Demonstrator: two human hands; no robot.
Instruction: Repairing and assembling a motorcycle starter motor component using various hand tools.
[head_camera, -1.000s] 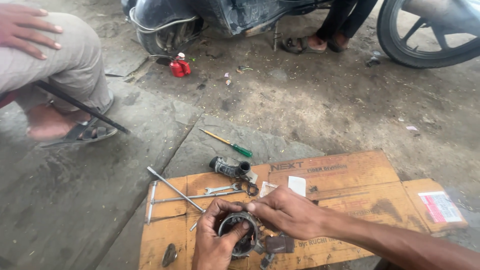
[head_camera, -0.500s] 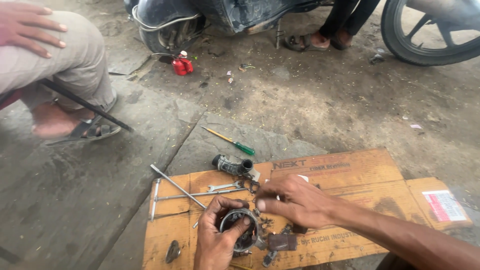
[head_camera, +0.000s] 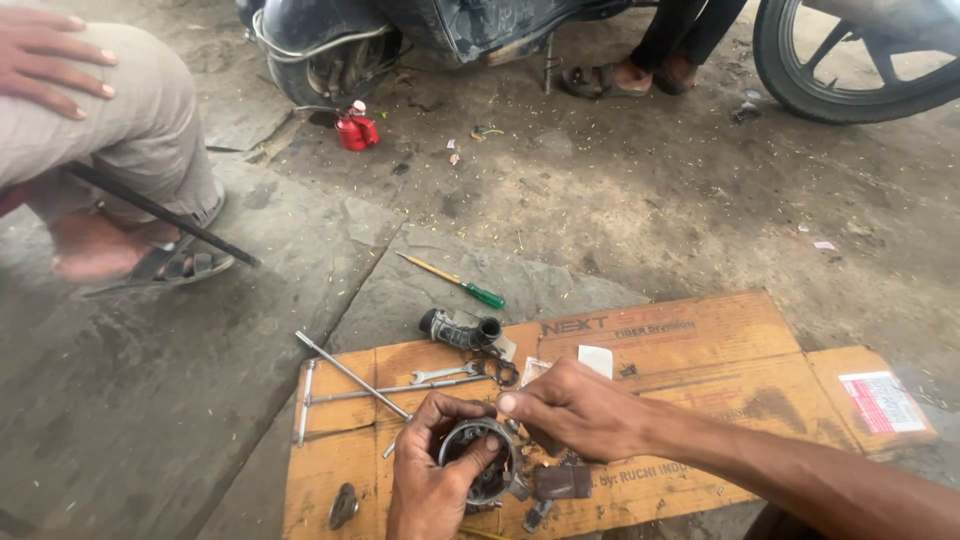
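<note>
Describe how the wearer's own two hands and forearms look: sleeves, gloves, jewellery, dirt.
Both are bare. The left hand wears no glove, ring or watch, and its fingers are smudged with dark grease. The right hand is likewise ungloved and ringless, with a short, pale thumbnail. The right forearm shows no sleeve, band or watch up to the picture's edge. The left wrist is cut off by the bottom edge.

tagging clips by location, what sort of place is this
Most likely a roadside motorbike repair spot: a motorbike wheel stands on bare ground, spanners lie on flattened cardboard, and both hands work on a round metal engine part.
</note>
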